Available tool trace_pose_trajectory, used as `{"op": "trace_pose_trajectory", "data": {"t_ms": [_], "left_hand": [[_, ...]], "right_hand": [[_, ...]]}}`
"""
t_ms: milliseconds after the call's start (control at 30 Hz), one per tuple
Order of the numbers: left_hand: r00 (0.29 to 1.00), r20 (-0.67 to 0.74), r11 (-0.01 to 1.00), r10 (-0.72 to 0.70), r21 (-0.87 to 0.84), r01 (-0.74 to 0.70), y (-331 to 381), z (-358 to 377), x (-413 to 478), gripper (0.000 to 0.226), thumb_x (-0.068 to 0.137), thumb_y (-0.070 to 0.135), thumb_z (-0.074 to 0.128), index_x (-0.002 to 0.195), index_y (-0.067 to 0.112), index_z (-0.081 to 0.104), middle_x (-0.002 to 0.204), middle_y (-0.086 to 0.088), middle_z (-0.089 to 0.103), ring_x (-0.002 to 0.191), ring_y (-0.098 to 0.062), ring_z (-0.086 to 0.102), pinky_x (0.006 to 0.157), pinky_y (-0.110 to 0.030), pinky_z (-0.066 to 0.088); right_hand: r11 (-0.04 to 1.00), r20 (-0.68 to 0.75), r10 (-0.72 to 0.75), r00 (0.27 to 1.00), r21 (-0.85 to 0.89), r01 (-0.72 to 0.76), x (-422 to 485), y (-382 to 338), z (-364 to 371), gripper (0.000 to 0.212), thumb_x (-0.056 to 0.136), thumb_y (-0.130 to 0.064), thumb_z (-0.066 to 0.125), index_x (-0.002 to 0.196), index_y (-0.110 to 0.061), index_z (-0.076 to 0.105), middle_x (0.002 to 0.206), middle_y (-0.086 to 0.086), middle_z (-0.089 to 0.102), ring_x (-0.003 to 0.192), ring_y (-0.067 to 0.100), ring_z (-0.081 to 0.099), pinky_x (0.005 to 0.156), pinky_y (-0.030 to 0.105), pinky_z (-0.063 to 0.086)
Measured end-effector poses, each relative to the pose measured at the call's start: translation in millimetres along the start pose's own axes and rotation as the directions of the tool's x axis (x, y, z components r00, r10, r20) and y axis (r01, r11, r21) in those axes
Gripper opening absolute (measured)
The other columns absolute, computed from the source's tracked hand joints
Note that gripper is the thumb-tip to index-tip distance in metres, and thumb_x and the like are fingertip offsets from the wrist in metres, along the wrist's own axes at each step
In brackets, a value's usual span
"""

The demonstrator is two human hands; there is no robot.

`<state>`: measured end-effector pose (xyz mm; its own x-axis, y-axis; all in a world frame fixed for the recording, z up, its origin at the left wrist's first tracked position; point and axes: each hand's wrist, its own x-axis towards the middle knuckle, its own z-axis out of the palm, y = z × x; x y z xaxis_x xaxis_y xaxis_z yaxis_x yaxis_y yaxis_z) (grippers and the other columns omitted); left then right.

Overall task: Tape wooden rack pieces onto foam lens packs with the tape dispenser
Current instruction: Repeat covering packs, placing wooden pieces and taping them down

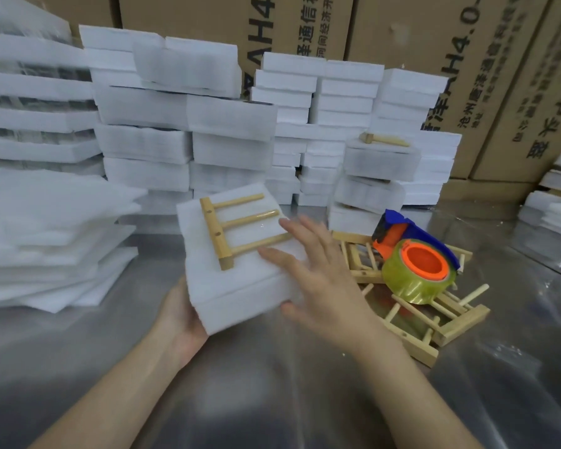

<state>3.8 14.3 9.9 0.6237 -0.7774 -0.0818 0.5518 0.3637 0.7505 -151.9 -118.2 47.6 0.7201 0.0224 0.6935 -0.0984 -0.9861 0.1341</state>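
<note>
A white foam lens pack (240, 286) is held tilted above the table. My left hand (182, 319) grips it from below at its near left corner. On its top lies a wooden rack piece (221, 234), a bar with three dowels, under clear tape. My right hand (318, 270) rests flat, fingers spread, on the pack's right side and over the dowel tips. The tape dispenser (415, 257), orange and blue with a yellowish clear roll, sits to the right on loose rack pieces (434, 322).
Stacks of foam packs (182, 124) fill the back of the table, one at the right (382, 157) with a rack piece on top. Loose foam sheets (46, 238) are piled at the left. Cardboard boxes (467, 59) stand behind. The table (272, 400) is covered in shiny plastic.
</note>
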Motion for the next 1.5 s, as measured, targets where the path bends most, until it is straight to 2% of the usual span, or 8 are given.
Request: {"op": "trace_pose_trajectory", "data": {"t_ms": [200, 333, 500, 900, 1100, 1200, 1300, 1500], "left_hand": [[0.99, 0.081, 0.958, 0.113, 0.255, -0.131, -2.7, 9.5, 10.3, 0.047, 0.103, 0.036, 0.026, 0.114, 0.009, 0.063, 0.101, -0.006, 0.074, 0.092, -0.017, 0.07, 0.085, -0.036, 0.054], [0.979, 0.088, 0.833, 0.186, 0.514, -0.205, -11.0, 4.5, 13.1, 0.041, 0.103, 0.032, 0.028, 0.112, 0.011, 0.063, 0.096, -0.009, 0.075, 0.096, -0.018, 0.068, 0.088, -0.033, 0.049], [0.973, 0.16, 0.76, 0.164, 0.608, -0.229, -17.1, 2.1, 14.9, 0.045, 0.102, 0.036, 0.031, 0.106, 0.01, 0.067, 0.09, -0.01, 0.075, 0.092, -0.018, 0.069, 0.078, -0.026, 0.048], [0.987, 0.155, 0.977, -0.046, 0.212, 0.012, -9.1, 12.9, 10.8, 0.076, 0.077, 0.069, 0.038, 0.124, 0.011, 0.055, 0.113, -0.011, 0.071, 0.101, -0.023, 0.069, 0.08, -0.036, 0.055], [0.977, 0.212, 0.954, -0.02, -0.289, 0.083, 6.6, 9.9, 1.9, 0.078, 0.084, 0.076, 0.038, 0.132, 0.018, 0.059, 0.133, -0.011, 0.06, 0.117, -0.032, 0.06, 0.085, -0.05, 0.055], [0.958, 0.268, 0.93, 0.098, -0.367, 0.007, 21.0, 1.0, -3.2, 0.073, 0.088, 0.075, 0.036, 0.123, 0.019, 0.067, 0.135, -0.008, 0.059, 0.12, -0.032, 0.058, 0.087, -0.052, 0.053], [0.94, 0.341, 0.953, 0.016, -0.289, 0.088, 37.0, 3.2, -5.9, 0.088, 0.085, 0.08, 0.028, 0.136, 0.013, 0.055, 0.145, -0.01, 0.047, 0.133, -0.03, 0.045, 0.105, -0.049, 0.04], [0.964, 0.219, 0.982, -0.148, -0.081, 0.17, 30.1, 6.0, -14.4, 0.043, 0.08, 0.049, 0.062, 0.101, 0.015, 0.077, 0.111, -0.011, 0.071, 0.094, -0.027, 0.071, 0.069, -0.041, 0.058]], "right_hand": [[0.992, -0.324, 0.124, 0.938, 0.043, -0.117, -4.9, 23.6, -22.3, 0.07, 0.059, -0.018, 0.073, 0.127, -0.013, 0.054, 0.13, 0.0, 0.051, 0.119, 0.021, 0.05, 0.084, 0.036, 0.052], [0.975, -0.426, 0.214, 0.879, 0.037, -0.219, -13.5, 41.2, -29.8, 0.077, 0.057, -0.007, 0.082, 0.127, -0.011, 0.05, 0.129, 0.003, 0.047, 0.12, 0.022, 0.047, 0.099, 0.009, 0.033], [0.949, -0.509, 0.287, 0.811, 0.038, -0.313, -21.8, 53.8, -31.2, 0.076, 0.06, -0.006, 0.084, 0.126, -0.012, 0.046, 0.129, 0.005, 0.041, 0.122, 0.024, 0.043, 0.104, 0.01, 0.027], [0.96, -0.614, 0.273, 0.74, 0.223, -0.169, -15.7, 41.0, -28.7, 0.064, 0.063, -0.017, 0.071, 0.12, -0.006, 0.045, 0.122, 0.009, 0.042, 0.119, 0.017, 0.041, 0.103, 0.027, 0.034], [0.981, -0.504, -0.022, 0.863, 0.156, 0.116, -21.2, 37.9, -17.0, 0.057, 0.077, -0.028, 0.06, 0.125, -0.006, 0.041, 0.127, 0.013, 0.042, 0.13, 0.022, 0.039, 0.107, 0.044, 0.035], [0.957, -0.355, 0.2, 0.913, 0.272, -0.103, -18.0, 34.2, -10.0, 0.067, 0.075, -0.029, 0.067, 0.134, -0.01, 0.039, 0.14, 0.015, 0.034, 0.136, 0.03, 0.034, 0.112, 0.049, 0.032], [0.468, 0.045, 0.77, 0.637, 0.639, -0.611, -12.0, 24.0, -16.3, 0.067, 0.076, -0.032, 0.07, 0.134, -0.009, 0.045, 0.138, 0.018, 0.045, 0.128, 0.032, 0.046, 0.102, 0.023, 0.038], [-0.21, 0.503, 0.767, 0.398, 0.783, -0.586, -21.6, 16.9, -2.5, 0.037, 0.1, 0.01, 0.029, 0.083, -0.016, 0.049, 0.083, -0.001, 0.054, 0.072, 0.006, 0.052, 0.051, 0.006, 0.046]]}}
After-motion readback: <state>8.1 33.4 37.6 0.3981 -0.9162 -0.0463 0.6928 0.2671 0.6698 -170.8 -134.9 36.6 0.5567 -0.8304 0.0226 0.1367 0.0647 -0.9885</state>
